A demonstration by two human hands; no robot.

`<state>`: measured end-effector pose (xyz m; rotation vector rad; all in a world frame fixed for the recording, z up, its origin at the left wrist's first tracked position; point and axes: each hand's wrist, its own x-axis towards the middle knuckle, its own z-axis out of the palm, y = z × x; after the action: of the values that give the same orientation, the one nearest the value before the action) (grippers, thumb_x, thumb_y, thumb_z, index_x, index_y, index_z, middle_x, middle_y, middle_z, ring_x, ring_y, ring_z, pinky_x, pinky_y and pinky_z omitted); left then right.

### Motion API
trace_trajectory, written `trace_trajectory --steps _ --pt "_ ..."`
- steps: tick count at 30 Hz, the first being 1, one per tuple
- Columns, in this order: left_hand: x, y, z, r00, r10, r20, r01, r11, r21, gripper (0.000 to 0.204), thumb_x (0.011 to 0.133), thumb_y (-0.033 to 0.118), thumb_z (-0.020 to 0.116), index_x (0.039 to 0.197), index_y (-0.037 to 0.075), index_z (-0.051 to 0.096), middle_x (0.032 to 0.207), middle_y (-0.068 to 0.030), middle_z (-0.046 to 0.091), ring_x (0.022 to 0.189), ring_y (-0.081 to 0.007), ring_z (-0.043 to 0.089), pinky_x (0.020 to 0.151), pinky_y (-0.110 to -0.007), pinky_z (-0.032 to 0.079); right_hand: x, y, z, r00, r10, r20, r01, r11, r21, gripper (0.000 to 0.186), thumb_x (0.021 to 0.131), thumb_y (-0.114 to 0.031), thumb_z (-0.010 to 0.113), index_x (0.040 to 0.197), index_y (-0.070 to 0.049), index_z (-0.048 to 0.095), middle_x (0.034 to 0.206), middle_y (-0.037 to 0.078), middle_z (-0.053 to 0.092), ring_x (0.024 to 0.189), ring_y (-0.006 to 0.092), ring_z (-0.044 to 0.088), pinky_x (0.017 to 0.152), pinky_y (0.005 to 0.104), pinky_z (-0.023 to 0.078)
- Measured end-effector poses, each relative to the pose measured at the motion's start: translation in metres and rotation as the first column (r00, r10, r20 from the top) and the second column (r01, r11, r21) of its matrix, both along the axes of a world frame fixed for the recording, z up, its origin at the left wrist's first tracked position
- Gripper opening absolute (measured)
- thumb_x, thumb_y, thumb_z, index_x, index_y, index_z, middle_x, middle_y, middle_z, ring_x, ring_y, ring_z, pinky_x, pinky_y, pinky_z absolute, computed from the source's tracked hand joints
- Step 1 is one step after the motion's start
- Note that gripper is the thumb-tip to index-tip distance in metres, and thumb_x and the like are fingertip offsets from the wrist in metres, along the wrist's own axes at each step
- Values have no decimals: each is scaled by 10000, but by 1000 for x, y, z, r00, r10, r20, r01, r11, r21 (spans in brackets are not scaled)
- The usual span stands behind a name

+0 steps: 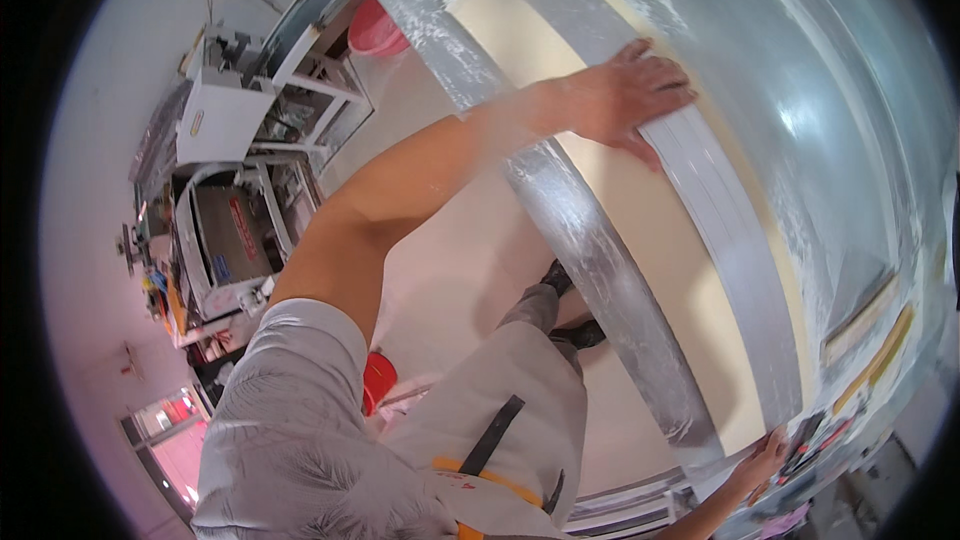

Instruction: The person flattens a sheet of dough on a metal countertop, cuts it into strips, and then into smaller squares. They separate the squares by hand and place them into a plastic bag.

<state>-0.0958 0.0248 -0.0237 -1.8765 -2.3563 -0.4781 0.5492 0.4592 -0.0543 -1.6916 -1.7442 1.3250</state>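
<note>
While the view tilts hard over, the left hand [628,90] lies open and flat, fingers spread, palm down on a long pale sheet of dough [660,240] that runs from the upper middle of the frame down to the lower right. Along the sheet's right side lies a grey band [735,240], and the fingertips rest right on its upper end. Sheet and band sit on a floury steel tabletop [590,250], whose rounded edge sweeps through the centre. Down at the lower right, the right hand [765,460] sits at the near end of the sheet, fingers curled at its corner; whether it truly pinches the dough I cannot tell. Just beside it lie small red and dark packets [815,435], blurred. Further up the right edge, two slim yellow-brown strips [880,355] lie on the steel. Over at the left, a white machine [225,230] carries a red rectangular label [243,215] and a small blue one below it. A white box above bears a little yellow oval sticker [197,123]. A red tub [375,30] sits at top centre, another red bucket [378,378] by the grey apron [500,410]
</note>
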Motion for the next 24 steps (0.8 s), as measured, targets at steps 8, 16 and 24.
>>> trace_trajectory --steps 8,16,24 --pt "-5 -5 -9 998 -20 58 12 990 137 976 797 699 770 1508 75 533 1464 -162 547 1413 -353 488 1242 -658 230 -25 -19 15 998 9 -58 -6 999 42 135 1044 -185 688 1068 -53 671 881 -48 550 777 74 495 693 248 420" --pt "-4 -10 -12 999 -6 43 -2 986 166 975 785 715 760 1492 78 550 1440 -151 557 1379 -350 522 1224 -656 264 -19 -18 12 989 43 -141 -44 999 -6 113 1051 -172 667 1087 -65 669 865 -54 547 763 72 496 687 253 424" --pt "-3 -8 -13 999 1 42 -8 986 164 978 794 725 746 1508 91 536 1460 -156 547 1408 -344 493 1234 -653 248 -15 -14 13 990 88 -109 -86 996 24 149 1052 -163 665 930 -94 614 780 -56 493 721 68 461 652 262 378"
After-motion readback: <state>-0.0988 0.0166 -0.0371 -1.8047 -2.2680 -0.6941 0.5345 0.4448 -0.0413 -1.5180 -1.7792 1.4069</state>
